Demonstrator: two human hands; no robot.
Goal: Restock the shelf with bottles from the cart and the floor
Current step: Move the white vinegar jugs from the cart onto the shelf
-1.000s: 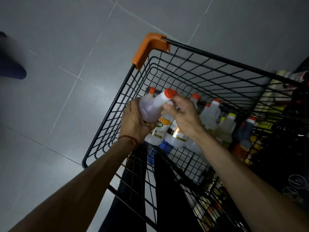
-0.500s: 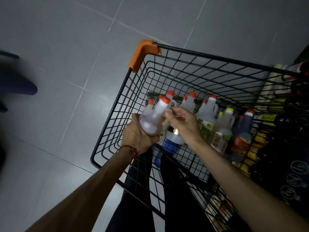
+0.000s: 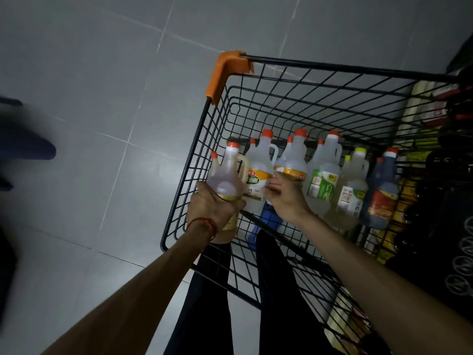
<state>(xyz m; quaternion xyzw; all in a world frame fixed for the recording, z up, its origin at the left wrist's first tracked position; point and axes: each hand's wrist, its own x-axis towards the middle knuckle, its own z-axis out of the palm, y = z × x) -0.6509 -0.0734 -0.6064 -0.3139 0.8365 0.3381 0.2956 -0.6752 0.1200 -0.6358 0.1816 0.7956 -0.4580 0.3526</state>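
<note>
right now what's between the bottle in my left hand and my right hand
A clear orange-capped plastic jug with an orange-banded label; head view.

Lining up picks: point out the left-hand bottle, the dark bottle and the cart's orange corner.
Left-hand bottle [image 3: 226,180]: head view, its clear shoulder.
Dark bottle [image 3: 381,202]: head view, its red label.
Orange corner [image 3: 222,72]: head view, its outer bend.
</note>
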